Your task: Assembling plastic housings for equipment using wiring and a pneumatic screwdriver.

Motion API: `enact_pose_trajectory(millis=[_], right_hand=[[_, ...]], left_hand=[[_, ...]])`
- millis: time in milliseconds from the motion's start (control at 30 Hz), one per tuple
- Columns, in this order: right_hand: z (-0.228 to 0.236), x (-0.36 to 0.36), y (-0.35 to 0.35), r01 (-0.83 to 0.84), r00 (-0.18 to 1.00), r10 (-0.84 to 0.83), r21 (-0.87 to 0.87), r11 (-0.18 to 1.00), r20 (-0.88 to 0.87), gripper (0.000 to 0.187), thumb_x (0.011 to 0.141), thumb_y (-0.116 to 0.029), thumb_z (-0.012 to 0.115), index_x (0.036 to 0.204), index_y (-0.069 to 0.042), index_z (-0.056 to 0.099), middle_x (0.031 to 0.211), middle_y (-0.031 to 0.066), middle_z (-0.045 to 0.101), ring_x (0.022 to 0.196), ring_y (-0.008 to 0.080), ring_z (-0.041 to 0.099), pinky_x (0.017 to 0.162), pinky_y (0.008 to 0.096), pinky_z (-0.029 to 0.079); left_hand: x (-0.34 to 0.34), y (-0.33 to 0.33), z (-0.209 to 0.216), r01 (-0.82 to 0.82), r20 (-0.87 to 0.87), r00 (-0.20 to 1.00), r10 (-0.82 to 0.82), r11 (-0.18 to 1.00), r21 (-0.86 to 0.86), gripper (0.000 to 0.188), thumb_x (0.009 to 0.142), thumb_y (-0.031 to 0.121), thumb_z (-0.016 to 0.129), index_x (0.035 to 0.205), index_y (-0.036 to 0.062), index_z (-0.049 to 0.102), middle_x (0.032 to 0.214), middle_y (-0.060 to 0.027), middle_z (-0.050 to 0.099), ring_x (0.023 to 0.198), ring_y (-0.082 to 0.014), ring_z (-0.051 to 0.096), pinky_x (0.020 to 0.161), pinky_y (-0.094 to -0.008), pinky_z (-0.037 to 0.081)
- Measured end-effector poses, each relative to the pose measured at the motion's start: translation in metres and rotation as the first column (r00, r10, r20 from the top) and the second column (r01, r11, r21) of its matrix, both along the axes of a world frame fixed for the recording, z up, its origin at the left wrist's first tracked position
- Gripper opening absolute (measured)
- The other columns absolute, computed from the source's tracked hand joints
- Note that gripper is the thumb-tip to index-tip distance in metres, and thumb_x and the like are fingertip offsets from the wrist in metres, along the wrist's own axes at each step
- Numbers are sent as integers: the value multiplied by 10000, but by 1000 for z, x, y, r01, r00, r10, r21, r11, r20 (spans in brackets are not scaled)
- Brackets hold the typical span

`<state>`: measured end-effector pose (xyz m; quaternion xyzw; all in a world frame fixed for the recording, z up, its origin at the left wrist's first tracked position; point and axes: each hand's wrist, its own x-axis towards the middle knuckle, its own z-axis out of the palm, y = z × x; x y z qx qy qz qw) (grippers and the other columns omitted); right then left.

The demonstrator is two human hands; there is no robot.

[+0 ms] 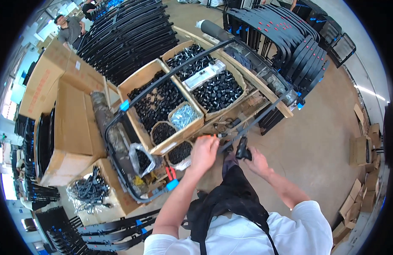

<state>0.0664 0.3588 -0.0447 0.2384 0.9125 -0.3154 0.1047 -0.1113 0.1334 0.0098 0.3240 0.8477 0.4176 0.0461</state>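
A frame (256, 120) lies across a left box (190, 129) and a right box (235, 70), side by side on the counter (268, 94). Fasteners (183, 116) fill the left box's near right corner; a tray (202, 76) rests inside the right one. Cartons (77, 127) stand left of the counter, stacked frames (128, 38) behind it, and other cartons (360, 151) along the right wall.

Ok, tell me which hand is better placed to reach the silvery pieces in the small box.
Probably the left hand: it looks nearer the silvery pieces, while the right hand is farther off and grips a black tool.
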Motion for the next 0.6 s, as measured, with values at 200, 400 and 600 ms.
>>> enact_pose_trajectory(millis=[200,400,600], right_hand=[[-66,-126,127,6,999,-2,115,993,-39,717,847,-109,703,1505,-33,429,1342,317,553,1227,515,586,1048,546,513],[-118,-185,190,-14,989,-10,164,986,147,719,819,-83,710,1483,-35,440,1254,305,578,1059,477,678,882,539,596],[-110,-117,182,-394,918,393,208,895,48,390,887,-215,641,1233,-36,658,1187,255,657,918,450,704,818,531,571]], left_hand=[[-159,128,-88,-65,-18,998,63,943,-325,235,963,289,696,1084,100,763,1069,-180,746,1010,-407,689,908,-506,551],[-192,200,-128,96,226,965,136,617,-781,492,839,468,819,1084,48,743,1161,-225,744,1099,-365,733,935,-488,596],[-193,163,-123,89,235,969,74,785,-613,377,922,317,791,1089,8,654,1034,-180,744,926,-302,745,826,-440,595]])
